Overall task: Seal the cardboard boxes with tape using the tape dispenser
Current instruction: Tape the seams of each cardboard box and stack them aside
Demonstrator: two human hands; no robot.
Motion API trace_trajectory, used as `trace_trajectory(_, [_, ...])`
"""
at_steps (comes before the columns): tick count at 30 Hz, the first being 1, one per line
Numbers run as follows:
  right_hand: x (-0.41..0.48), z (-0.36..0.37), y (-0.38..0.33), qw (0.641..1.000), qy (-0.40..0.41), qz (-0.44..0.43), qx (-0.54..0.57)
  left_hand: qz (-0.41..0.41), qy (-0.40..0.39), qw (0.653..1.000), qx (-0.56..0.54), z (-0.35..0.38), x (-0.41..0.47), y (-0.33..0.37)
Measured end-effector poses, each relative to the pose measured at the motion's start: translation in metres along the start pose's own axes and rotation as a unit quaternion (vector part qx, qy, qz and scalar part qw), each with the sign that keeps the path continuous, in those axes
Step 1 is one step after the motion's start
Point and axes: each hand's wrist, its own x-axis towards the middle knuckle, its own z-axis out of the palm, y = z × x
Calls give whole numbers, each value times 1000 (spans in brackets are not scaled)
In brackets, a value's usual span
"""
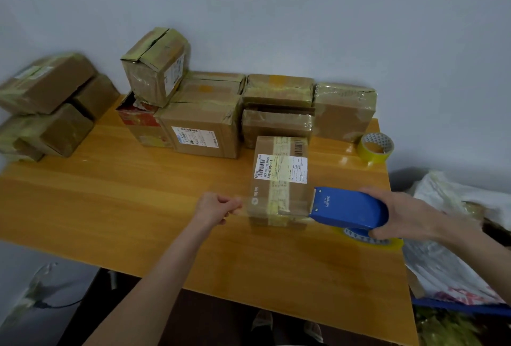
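Note:
A small cardboard box (279, 179) with white shipping labels lies on the wooden table (138, 207) in front of me. My right hand (401, 215) grips a blue tape dispenser (351, 211) at the box's right near corner, its yellowish roll underneath. A clear strip of tape (273, 214) stretches from the dispenser leftward across the box's near side. My left hand (218, 207) pinches the free end of that strip just left of the box.
Several taped cardboard boxes (204, 129) are stacked along the wall behind, more at the far left (47, 107). A loose yellow tape roll (376, 147) stands at the table's right edge. White plastic bags (456, 248) pile up right of the table.

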Motion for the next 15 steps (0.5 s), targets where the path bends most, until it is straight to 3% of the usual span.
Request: trace_trajectory(15, [21,15,12,998,-8,44,-53,-18,9,999,42,20,17,-15])
